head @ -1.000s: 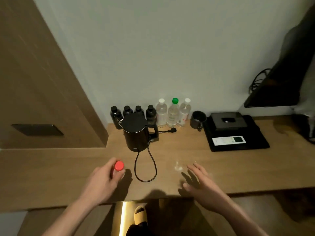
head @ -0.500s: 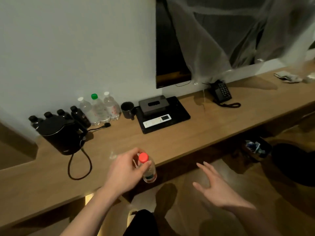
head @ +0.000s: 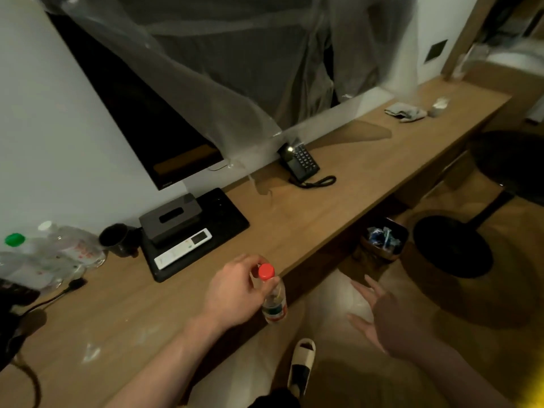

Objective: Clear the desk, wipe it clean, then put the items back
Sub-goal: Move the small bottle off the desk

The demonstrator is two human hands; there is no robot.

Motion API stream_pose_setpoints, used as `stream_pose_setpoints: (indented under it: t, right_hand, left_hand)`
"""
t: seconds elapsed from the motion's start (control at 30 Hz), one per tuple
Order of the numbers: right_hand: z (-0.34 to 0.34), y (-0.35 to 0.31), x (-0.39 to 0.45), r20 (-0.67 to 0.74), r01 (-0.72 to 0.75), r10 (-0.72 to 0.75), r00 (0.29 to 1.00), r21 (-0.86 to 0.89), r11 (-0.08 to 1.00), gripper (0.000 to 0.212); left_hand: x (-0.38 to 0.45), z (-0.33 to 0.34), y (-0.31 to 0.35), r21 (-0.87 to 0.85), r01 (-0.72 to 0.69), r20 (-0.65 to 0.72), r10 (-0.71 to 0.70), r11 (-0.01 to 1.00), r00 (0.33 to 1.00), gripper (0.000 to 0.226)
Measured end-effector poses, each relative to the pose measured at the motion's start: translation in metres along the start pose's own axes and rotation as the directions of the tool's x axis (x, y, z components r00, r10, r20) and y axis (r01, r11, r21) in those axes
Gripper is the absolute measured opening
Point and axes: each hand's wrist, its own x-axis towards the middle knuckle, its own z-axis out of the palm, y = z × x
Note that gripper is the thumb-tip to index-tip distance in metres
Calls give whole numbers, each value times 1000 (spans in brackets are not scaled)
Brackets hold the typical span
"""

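Left hand (head: pixel 235 293) pinches red-capped bottle (head: pixel 273 298) by neck, at bench (head: pixel 294 228) front edge. Right hand (head: pixel 385 319) spread, off bench.

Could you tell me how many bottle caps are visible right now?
3: a red cap on the bottle in the left hand, a green cap and a white cap at far left; others may be hidden.

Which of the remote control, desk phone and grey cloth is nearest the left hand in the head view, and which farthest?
From the left hand, which grips the red-capped bottle at the desk's front edge:
1. Remote control, on the black tray just up and left of the hand.
2. Desk phone, farther back by the wall.
3. Grey cloth, at the desk's far right end.
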Motion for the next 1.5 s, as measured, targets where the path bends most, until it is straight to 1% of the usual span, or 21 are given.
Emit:
stream_pose_setpoints:
  t: [0.07, 0.17, 0.27, 0.37, 0.47, 0.57, 0.63, 0.73, 0.8, 0.87, 0.97, 1.1, 1.27, 1.5]
  right_hand:
    - [-22, 20, 19, 5, -12, 12, 1000, -10, 1000, 79]
    - [-53, 53, 47, 39, -64, 62, 997, 46, 997, 78]
    - [-81, 77, 74, -17, -88, 89, 996, 94, 992, 79]
    - [-110, 98, 88, -39, -115, 118, 992, 64, 991, 72]
    - [-140, 131, 101, -12, -114, 114, 993, 44, 993, 75]
    - [-167, 174, 123, -11, -123, 124, 992, 68, 990, 77]
    - [-180, 206, 138, -20, -104, 105, 994, 68, 992, 77]
    - [-200, 253, 157, 13, -93, 93, 996, 44, 995, 79]
    - [-218, 284, 170, 24, -83, 83, 996, 31, 996, 79]
    - [-238, 317, 186, 45, -75, 75, 996, 5, 997, 79]
    - [-259, 361, 209, 80, -60, 62, 995, -19, 998, 78]
    - [-276, 403, 242, 147, -35, 42, 988, -47, 998, 78]
    - [-298, 441, 289, 197, -16, 27, 980, -55, 998, 78]
    - [-329, 463, 370, 250, -67, 83, 965, -74, 995, 78]
  left_hand:
    - [36, 19, 10, -11, -4, 22, 5, 1000, 1000, 36]
    - [82, 44, 29, -67, 13, 76, -7, 998, 997, 40]
    - [134, 65, 57, -70, 7, 98, 0, 998, 995, 33]
    - [181, 81, 87, -60, 23, 155, -14, 998, 988, 31]
    - [218, 103, 122, -80, 57, 192, -40, 995, 981, 33]
    - [257, 133, 159, -56, 61, 206, -48, 997, 977, 34]
    - [276, 158, 183, -13, 100, 211, -95, 995, 973, 35]
    - [290, 195, 222, 23, 230, 185, -230, 973, 955, 29]
    - [299, 222, 245, 38, 326, 165, -328, 945, 930, 26]
    - [309, 249, 267, 19, 413, 174, -410, 911, 895, 26]
    - [325, 287, 292, -21, 528, 208, -513, 849, 833, 26]
    - [345, 328, 318, -95, 656, 273, -614, 749, 741, 27]
    - [385, 375, 335, -182, 717, 305, -655, 672, 691, 23]
    - [467, 446, 331, -151, 804, 340, -733, 576, 589, 23]
